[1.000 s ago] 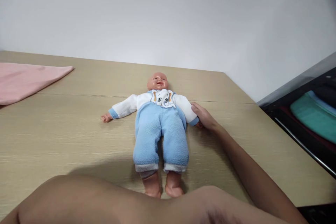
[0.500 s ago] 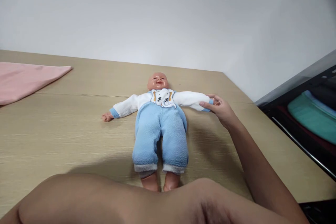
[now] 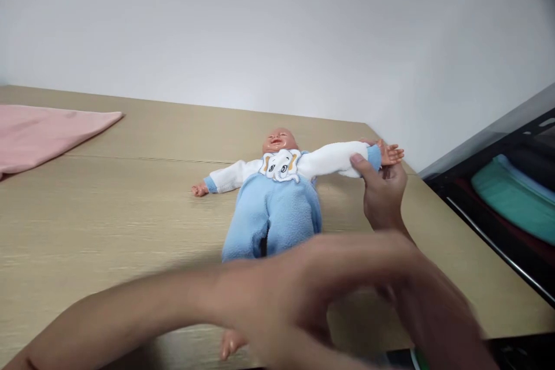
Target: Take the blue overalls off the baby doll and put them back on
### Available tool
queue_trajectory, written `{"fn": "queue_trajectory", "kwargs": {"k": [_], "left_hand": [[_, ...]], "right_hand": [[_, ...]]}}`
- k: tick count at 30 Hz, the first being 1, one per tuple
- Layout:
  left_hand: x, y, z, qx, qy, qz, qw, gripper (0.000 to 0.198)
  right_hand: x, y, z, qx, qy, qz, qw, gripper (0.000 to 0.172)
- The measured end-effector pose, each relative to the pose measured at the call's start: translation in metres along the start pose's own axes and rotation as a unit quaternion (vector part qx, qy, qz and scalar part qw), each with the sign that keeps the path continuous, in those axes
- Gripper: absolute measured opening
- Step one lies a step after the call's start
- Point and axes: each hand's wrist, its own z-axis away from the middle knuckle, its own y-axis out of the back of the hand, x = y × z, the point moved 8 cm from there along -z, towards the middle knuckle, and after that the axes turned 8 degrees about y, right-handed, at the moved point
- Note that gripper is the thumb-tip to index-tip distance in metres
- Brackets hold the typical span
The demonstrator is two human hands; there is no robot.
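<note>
From the head camera, I see the doll (image 3: 295, 205) lying on its back on the bench (image 3: 143, 214), head farthest from me. At its side to my right, my right hand (image 3: 384, 191) grasps the outstretched white sleeve (image 3: 332, 159) near its blue cuff (image 3: 373, 157), thumb on top. My left hand (image 3: 281, 298), blurred, crosses before the doll's legs, its fingers loose and spread. Left of the doll lies a pink cloth (image 3: 47, 133); well right of it, a green cloth (image 3: 515, 196).
</note>
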Motion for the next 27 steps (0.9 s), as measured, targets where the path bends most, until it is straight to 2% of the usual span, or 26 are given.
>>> {"fn": "queue_trajectory", "kwargs": {"k": [1,2,3,4,5,7,11,15,16,18,21,23,25,27], "left_hand": [[-0.009,0.004,-0.004,0.033,-0.003,-0.006,0.999,0.018],[-0.023,0.013,-0.005,0.108,0.012,-0.030,0.994,0.020],[-0.038,0.021,-0.004,0.182,0.033,-0.067,0.980,0.030],[-0.054,0.025,-0.002,0.224,0.069,-0.120,0.965,0.047],[-0.068,0.025,-0.002,0.231,0.091,-0.167,0.954,0.065],[-0.090,0.025,-0.007,0.219,0.118,-0.217,0.944,0.082],[-0.112,0.045,-0.022,0.227,0.190,-0.193,0.935,0.069],[-0.117,0.066,-0.035,0.237,0.219,-0.155,0.934,0.031],[-0.118,0.069,-0.036,0.242,0.216,-0.149,0.934,0.023],[-0.123,0.076,-0.035,0.266,0.206,-0.115,0.935,0.020],[-0.134,0.087,-0.030,0.328,0.197,-0.012,0.924,0.025],[-0.144,0.095,-0.025,0.380,0.200,0.084,0.899,0.027],[-0.152,0.100,-0.022,0.424,0.197,0.184,0.865,0.027],[-0.158,0.100,-0.022,0.449,0.188,0.272,0.830,0.027]], "right_hand": [[-0.014,-0.003,0.001,-0.002,0.020,0.015,1.000,0.048],[-0.028,-0.007,0.001,-0.005,0.040,0.026,0.999,0.045],[-0.041,-0.012,0.001,-0.013,0.061,0.035,0.997,0.042],[-0.055,-0.018,0.001,-0.026,0.085,0.044,0.995,0.039],[-0.067,-0.026,0.001,-0.042,0.111,0.052,0.992,0.036],[-0.089,-0.043,0.002,-0.076,0.158,0.074,0.982,0.032],[-0.119,-0.069,0.005,-0.110,0.198,0.097,0.969,0.034],[-0.133,-0.084,0.014,-0.149,0.193,0.087,0.966,0.039],[-0.131,-0.086,0.017,-0.163,0.182,0.071,0.967,0.039],[-0.121,-0.082,0.024,-0.168,0.159,0.029,0.972,0.034],[-0.088,-0.065,0.039,-0.119,0.121,-0.010,0.985,0.024],[-0.054,-0.056,0.053,-0.104,0.061,-0.013,0.993,0.019],[-0.020,-0.052,0.069,-0.115,-0.010,-0.009,0.993,0.019],[0.003,-0.051,0.083,-0.134,-0.055,-0.004,0.989,0.021]]}}
